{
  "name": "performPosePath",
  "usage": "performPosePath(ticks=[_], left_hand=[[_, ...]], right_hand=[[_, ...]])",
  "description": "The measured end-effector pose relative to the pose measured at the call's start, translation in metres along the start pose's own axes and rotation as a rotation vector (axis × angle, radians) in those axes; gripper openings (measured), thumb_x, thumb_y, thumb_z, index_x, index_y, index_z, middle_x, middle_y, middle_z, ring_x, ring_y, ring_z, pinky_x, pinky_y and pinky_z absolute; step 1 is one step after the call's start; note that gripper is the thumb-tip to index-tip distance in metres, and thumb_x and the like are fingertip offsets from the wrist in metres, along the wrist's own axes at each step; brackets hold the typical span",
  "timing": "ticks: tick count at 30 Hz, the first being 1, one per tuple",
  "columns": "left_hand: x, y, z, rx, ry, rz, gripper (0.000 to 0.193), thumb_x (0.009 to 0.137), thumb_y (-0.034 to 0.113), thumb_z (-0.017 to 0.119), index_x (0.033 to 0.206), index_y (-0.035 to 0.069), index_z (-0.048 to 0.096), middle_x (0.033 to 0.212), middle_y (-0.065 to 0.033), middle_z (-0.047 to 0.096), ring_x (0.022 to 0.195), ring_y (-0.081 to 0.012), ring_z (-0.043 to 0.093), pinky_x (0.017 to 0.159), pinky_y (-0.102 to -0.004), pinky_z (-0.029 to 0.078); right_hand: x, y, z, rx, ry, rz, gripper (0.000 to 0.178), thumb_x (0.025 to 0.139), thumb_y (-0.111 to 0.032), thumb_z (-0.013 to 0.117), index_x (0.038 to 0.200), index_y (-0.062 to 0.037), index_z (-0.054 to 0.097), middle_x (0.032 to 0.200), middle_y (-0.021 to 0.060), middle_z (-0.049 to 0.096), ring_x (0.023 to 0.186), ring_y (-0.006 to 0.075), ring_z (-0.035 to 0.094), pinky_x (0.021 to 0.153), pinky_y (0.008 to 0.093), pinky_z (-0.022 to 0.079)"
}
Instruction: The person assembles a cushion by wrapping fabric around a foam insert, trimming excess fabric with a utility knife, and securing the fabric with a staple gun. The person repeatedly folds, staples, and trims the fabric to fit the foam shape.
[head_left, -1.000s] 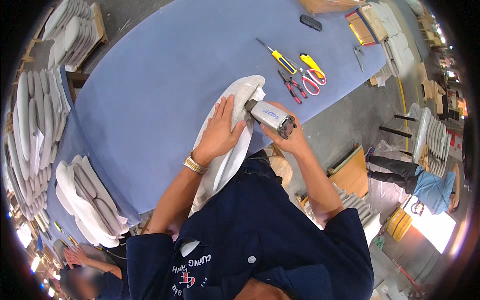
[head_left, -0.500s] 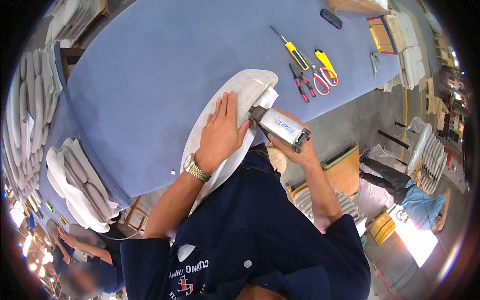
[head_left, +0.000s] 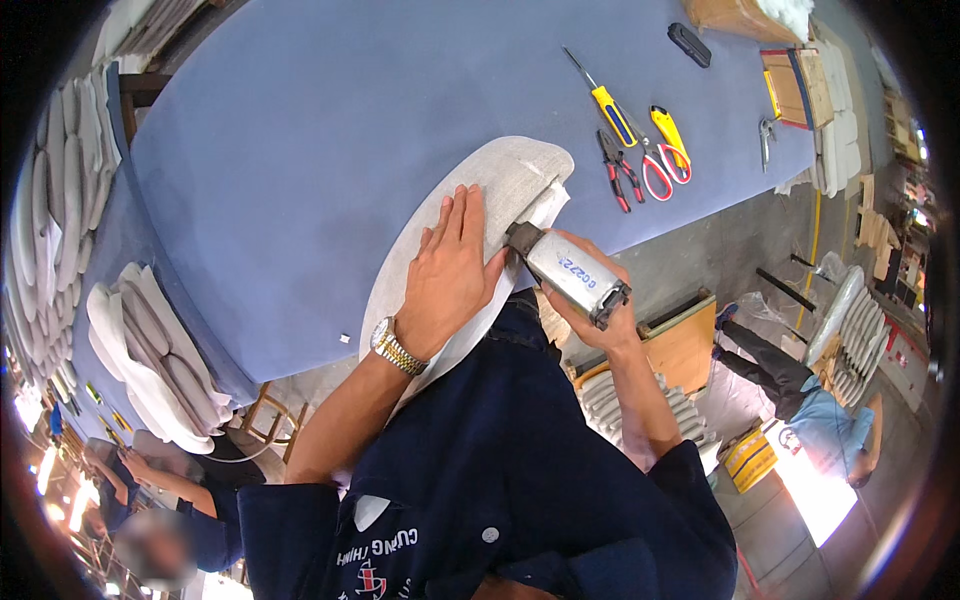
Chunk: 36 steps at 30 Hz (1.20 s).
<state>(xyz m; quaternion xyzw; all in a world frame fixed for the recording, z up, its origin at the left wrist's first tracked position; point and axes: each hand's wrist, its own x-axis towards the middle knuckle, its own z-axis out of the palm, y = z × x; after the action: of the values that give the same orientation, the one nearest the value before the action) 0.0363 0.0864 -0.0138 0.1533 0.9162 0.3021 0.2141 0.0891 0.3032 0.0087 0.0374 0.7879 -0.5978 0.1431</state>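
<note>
A light grey fabric-covered pad [head_left: 525, 160], curved like a chair seat or back, lies across the table's near edge against my body. My left hand [head_left: 450, 275] rests flat on its fabric, fingers stretched out, with the thumb towards the tool. In my right hand [head_left: 612, 320] is a silver pneumatic staple gun [head_left: 568, 270], my fingers wrapped round its grip. The gun's dark nose meets the pad's near right edge, close to my left thumb. White loose material [head_left: 548, 205] shows along that edge. What lies directly under the nose is hidden.
On the blue table [head_left: 270, 180] lie a screwdriver [head_left: 612, 115], pliers [head_left: 618, 172], scissors [head_left: 660, 170], a yellow utility knife [head_left: 670, 138] and a black case [head_left: 690, 45]. Stacked grey pads [head_left: 150, 350] stand at left. A person in blue [head_left: 830, 420] is at right, another person's arm [head_left: 170, 485] lower left.
The tools on the table appear a little further right as the view shifts. The staple gun's nose sits slightly lower along the pad's edge; my left hand stays flat on the pad.
</note>
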Motion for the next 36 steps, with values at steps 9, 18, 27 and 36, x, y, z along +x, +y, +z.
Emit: performPosePath(ticks=[9, 18, 27, 36], left_hand=[[-0.001, 0.003, 0.003, -0.037, -0.029, -0.053, 0.086, 0.089, 0.015, 0.074, 0.159, -0.004, 0.028, 0.162, -0.0307, 0.036, 0.150, -0.0455, 0.038, 0.115, -0.0559, 0.044], [-0.008, 0.001, 0.010, -0.031, 0.005, -0.024, 0.089, 0.086, 0.010, 0.074, 0.160, -0.004, 0.027, 0.162, -0.0301, 0.036, 0.150, -0.0452, 0.038, 0.115, -0.0585, 0.043], [0.000, 0.008, -0.006, 0.000, -0.139, 0.015, 0.102, 0.083, 0.007, 0.075, 0.166, 0.006, 0.017, 0.167, -0.0268, 0.028, 0.154, -0.0440, 0.032, 0.121, -0.0576, 0.036], [-0.001, -0.098, 0.023, -0.576, -0.210, -0.036, 0.074, 0.110, 0.059, 0.033, 0.168, 0.015, 0.019, 0.173, -0.0215, 0.018, 0.160, -0.0421, 0.014, 0.128, -0.0542, 0.014]], right_hand=[[0.001, -0.003, 0.007, -0.037, 0.018, 0.077, 0.055, 0.081, -0.004, 0.076, 0.134, 0.0003, 0.063, 0.121, 0.0150, 0.072, 0.109, 0.0205, 0.072, 0.095, 0.0315, 0.054], [-0.016, -0.006, 0.010, -0.059, 0.018, 0.017, 0.054, 0.083, -0.004, 0.077, 0.135, 0.0001, 0.063, 0.122, 0.0145, 0.073, 0.109, 0.0182, 0.072, 0.094, 0.0313, 0.055], [-0.010, 0.000, 0.018, 0.010, 0.034, 0.033, 0.051, 0.083, -0.002, 0.075, 0.132, 0.0001, 0.063, 0.114, 0.0108, 0.073, 0.104, 0.0150, 0.068, 0.094, 0.0294, 0.052], [-0.014, 0.013, 0.036, -0.066, 0.168, -0.153, 0.049, 0.082, -0.003, 0.075, 0.130, -0.0009, 0.064, 0.112, 0.0134, 0.074, 0.105, 0.0185, 0.071, 0.093, 0.0317, 0.053]])
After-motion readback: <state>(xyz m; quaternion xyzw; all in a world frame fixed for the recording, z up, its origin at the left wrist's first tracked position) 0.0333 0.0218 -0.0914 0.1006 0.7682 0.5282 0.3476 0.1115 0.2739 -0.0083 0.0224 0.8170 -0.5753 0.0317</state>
